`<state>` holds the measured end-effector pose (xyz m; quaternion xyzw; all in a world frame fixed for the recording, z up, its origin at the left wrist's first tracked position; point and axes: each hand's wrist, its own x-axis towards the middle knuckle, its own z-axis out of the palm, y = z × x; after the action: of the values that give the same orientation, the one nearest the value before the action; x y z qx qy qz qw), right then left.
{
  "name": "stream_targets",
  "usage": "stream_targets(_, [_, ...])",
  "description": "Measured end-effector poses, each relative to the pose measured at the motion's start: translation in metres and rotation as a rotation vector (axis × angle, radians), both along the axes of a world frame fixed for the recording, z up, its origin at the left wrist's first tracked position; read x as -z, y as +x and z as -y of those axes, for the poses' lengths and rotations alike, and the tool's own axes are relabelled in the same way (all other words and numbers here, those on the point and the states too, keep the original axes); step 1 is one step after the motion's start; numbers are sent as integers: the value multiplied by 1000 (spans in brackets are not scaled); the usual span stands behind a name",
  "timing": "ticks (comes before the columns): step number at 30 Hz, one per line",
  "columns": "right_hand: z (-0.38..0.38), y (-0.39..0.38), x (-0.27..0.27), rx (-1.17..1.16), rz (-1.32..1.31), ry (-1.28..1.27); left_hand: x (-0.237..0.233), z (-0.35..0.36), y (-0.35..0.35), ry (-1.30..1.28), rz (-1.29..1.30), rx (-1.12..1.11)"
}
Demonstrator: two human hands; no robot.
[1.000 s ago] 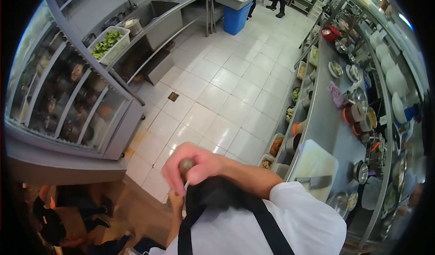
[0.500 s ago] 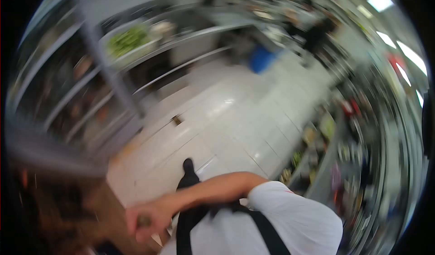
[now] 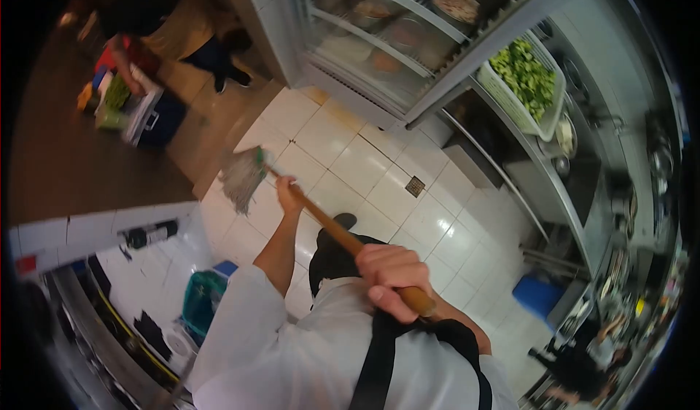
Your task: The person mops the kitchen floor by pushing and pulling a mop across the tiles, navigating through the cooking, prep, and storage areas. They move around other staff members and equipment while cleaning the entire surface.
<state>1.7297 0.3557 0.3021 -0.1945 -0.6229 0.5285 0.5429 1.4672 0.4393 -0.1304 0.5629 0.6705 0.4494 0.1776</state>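
A mop is in both my hands, its wooden handle (image 3: 332,228) slanting from near my chest down to the floor. My right hand (image 3: 394,275) wraps around the handle close to its top end. Lower on the handle, my left hand (image 3: 289,193) grips it with that arm stretched out. The mop head (image 3: 244,180), grey strands with a green clamp, rests on the white tiles at the edge of the brown floor.
A glass-door fridge (image 3: 386,38) stands ahead. Right of it, a steel counter bears a basket of cut greens (image 3: 526,78). A person (image 3: 146,24) handles a dark blue box (image 3: 160,118) at upper left. A teal bin (image 3: 203,301) stands left; a floor drain (image 3: 415,185) lies ahead.
My view has swung left, towards the fridge and doorway. The mop head and my left hand have come into view. My right hand, still closed, now appears nearer the middle.
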Motion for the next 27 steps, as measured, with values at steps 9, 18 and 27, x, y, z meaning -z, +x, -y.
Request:
stream_targets(9, [14, 220, -48, 69, 41, 12, -41, -7, 294, -414, 133, 200])
stream_targets(18, [60, 466, -53, 133, -111, -112, -150, 82, 504, -657, -103, 285])
stream_targets(27, [187, 523, 17, -116, -220, -172, -103, 276, 517, -555, -20, -130])
